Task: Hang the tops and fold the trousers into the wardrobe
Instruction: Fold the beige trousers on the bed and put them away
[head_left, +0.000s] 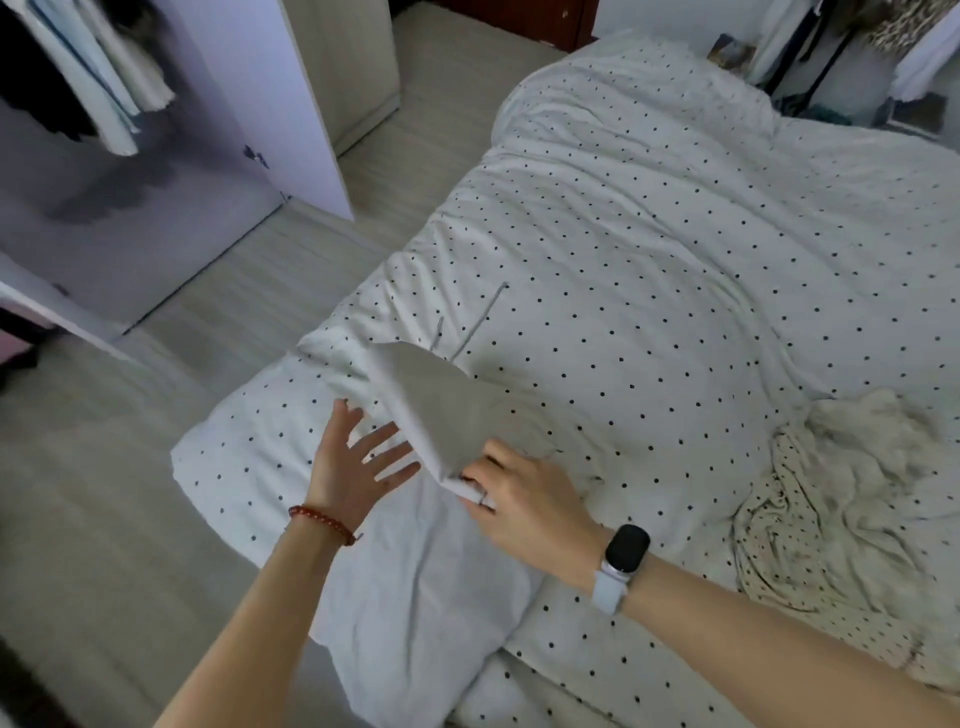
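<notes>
Folded grey trousers (441, 410) lie on the bed (675, 260), long axis running up-left from the right hand (524, 499), whose fingers (475, 475) pinch the near lifted edge. The left hand (353, 462), spread flat, palm up, hovers just beside the fold. The wardrobe (130, 182) stands well apart, left.

Both forearms are showing bare, with no sleeves in view. The left hand (353, 467) is wearing a thin bracelet of small dark red round beads (323, 524) at the wrist. The right hand (524, 499) is wearing a smartwatch with a black rounded-rectangle face and a white strap (621, 564) at the wrist, and a thin pale ring (482, 498) on one finger.
</notes>
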